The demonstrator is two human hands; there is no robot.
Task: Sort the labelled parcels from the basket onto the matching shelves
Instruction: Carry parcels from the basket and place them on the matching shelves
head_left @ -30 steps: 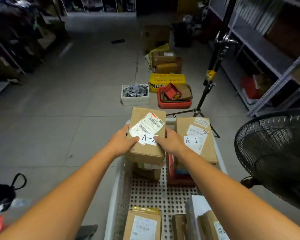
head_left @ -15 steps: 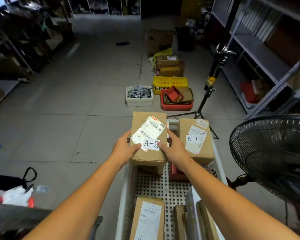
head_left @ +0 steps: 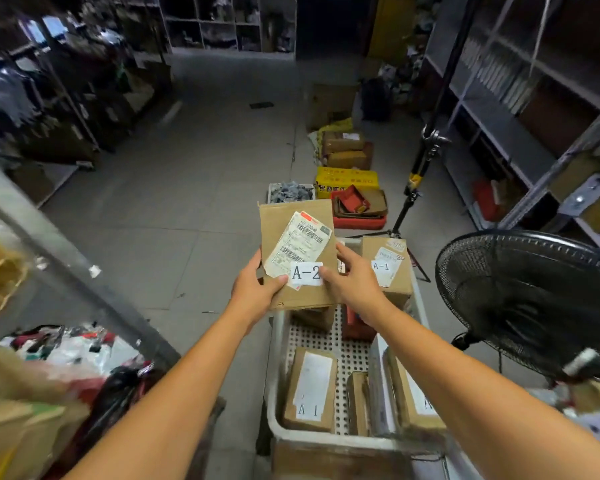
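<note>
Op: Hands first, quick.

Ann: Your left hand (head_left: 257,289) grips the parcel (head_left: 284,220) at its lower left edge, thumb on top at the corner of the label (head_left: 300,244). Your right hand (head_left: 352,282) holds the lower right edge, thumb on the tag (head_left: 305,273), fingers round the side.

Op: What does the parcel look like?

Ann: It's a flat brown cardboard box, top face tilted toward you. The white shipping label has barcodes and a red strip at its top corner. It's stuck on askew, and its lower edge is curling. The white tag below it reads A-2 in black.

Op: Where is it?

Ann: It's in the air in both your hands, over the far left end of the basket (head_left: 274,344) and touching nothing else.

Op: And around it?

Ann: The basket is white with a perforated floor. The A-1 parcel (head_left: 400,285) sits at its far right end, just beside your right hand. There's a nearer parcel (head_left: 295,375) at the left, its tag blurred, and more boxes on edge to its right. A black fan (head_left: 534,306) stands right of the basket. Beyond on the floor are a red tray (head_left: 359,222) and a stand (head_left: 413,188). Shelves (head_left: 499,126) line the right side.
</note>
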